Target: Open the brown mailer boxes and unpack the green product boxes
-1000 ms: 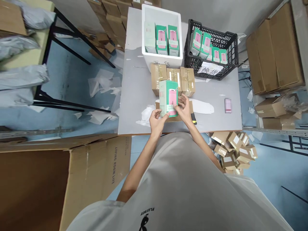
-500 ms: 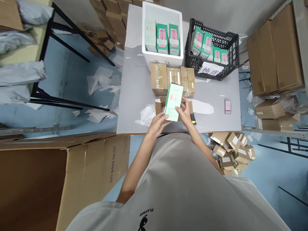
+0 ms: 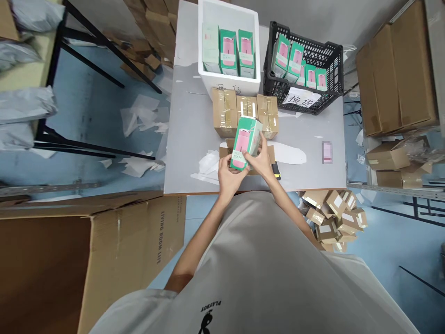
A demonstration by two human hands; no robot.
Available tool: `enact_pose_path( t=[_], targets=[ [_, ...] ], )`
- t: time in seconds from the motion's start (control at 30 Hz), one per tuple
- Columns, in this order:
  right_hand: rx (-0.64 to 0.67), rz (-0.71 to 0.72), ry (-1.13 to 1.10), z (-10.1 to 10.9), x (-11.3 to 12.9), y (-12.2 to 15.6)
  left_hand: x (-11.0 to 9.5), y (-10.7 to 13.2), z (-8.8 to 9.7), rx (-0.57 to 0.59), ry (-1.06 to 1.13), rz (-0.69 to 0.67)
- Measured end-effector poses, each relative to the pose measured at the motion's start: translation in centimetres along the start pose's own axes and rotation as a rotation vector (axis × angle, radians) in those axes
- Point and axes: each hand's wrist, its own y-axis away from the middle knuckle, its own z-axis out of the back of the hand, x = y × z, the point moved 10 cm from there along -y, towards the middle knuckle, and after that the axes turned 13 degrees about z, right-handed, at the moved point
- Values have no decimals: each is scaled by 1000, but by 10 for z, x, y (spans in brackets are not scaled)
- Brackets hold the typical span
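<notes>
Between my two hands is a green and white product box (image 3: 242, 139) with a pink item pictured on its front. My left hand (image 3: 229, 178) is closed round its lower left corner. My right hand (image 3: 260, 160) grips the right side, its thumb across the front. Beneath the product box, an opened brown carton (image 3: 225, 149) rests on the table, largely covered by the box and my hands. A black and yellow tool (image 3: 276, 170), perhaps a cutter, lies beside the carton, partly hidden.
Taped cartons (image 3: 224, 111) stand in a row behind my hands. Farther back are a white foam bin (image 3: 229, 84) and a black crate (image 3: 314, 109), both holding similar green boxes. A small pink item (image 3: 327, 152) lies at the table's right. A large carton (image 3: 139, 241) stands at lower left.
The product box has been turned in my hands: its pale printed side faced me before, now the green front with the pink picture does. Both hands have shifted their hold and still grip it.
</notes>
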Motion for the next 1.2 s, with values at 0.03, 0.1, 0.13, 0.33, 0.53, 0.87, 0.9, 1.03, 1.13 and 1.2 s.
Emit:
enact_pose_path(
  t=[0.03,0.1,0.13,0.33,0.53,0.87,0.9,1.03,1.13,1.2],
  targets=[
    [-24,2,-22,3,0,-2,-2,1,-3,44,5,-11],
    [-62,3,-85,8,-3,-4,3,-3,-6,151,77,48],
    [-63,2,-117,9,-5,-4,9,-6,-7,216,134,116],
    [-14,-53,-215,1,-20,5,40,-10,-19,483,359,440],
    [89,-42,-171,-4,-10,3,34,-15,-10,327,319,344],
    [-52,-35,-109,5,-3,-8,-22,11,14,71,39,-38],
    [-55,-47,-114,8,-3,-8,-20,11,13,127,83,-16],
    [-39,-66,-140,15,-5,-6,5,4,6,340,239,185],
    [-15,-58,-139,11,-10,0,12,2,8,305,199,171],
    [20,-28,-119,4,-11,4,13,3,12,207,122,115]
  ],
)
